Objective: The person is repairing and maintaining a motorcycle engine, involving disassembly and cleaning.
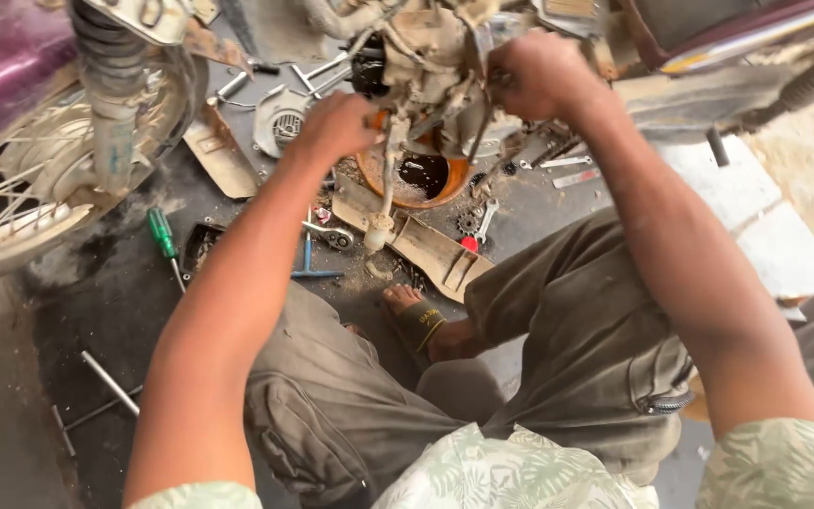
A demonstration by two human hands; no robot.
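Note:
I squat in front of a dirty motorcycle engine [435,66]. My left hand [336,127] reaches onto the engine's lower left side, fingers curled against a part there; what it grips is hidden. My right hand [539,75] is closed on a part at the engine's upper right. Below the engine stands an orange pan [459,179] holding dark oil. A kick lever [383,203] hangs down in front of the pan.
A spoked rear wheel [21,188] and shock absorber [110,85] fill the left. On the oily floor lie a green-handled screwdriver [162,236], a T-handle wrench [308,259], spanners, a round engine cover [280,118], metal plates [440,254], rods [110,382]. My sandalled foot [426,325] rests near them.

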